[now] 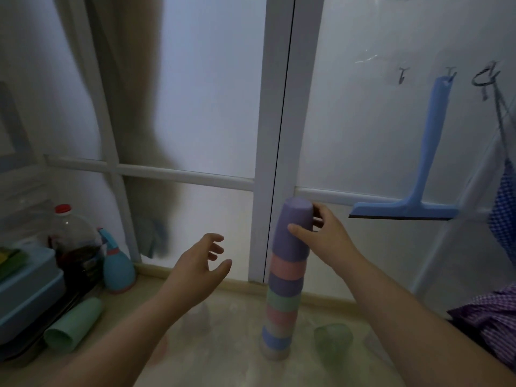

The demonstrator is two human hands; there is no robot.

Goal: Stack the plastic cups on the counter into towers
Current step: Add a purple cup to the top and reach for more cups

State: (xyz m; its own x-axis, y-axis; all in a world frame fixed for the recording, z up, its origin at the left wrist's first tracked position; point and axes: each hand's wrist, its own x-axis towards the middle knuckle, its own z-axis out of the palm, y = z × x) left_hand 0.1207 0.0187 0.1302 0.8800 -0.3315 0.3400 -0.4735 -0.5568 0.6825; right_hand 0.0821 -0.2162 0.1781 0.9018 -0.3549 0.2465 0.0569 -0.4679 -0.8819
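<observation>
A tower of upturned plastic cups (282, 300) in purple, pink, green and blue stands on the beige counter (237, 367), right of centre. My right hand (321, 233) grips the top purple cup (290, 227), thumb in front and fingers behind. My left hand (201, 263) hovers open to the left of the tower, touching nothing. A green cup (74, 325) lies on its side at the left. A translucent green cup (333, 340) stands just right of the tower's base. A clear cup (199, 317) shows faintly under my left wrist.
At the left stand a blue box (25, 297), a dark-liquid bottle with a red cap (74, 247) and a blue spray bottle (117, 263). A blue squeegee (418, 169) hangs on the right wall. Purple checked cloth (491, 322) lies at the right edge. Frosted window behind.
</observation>
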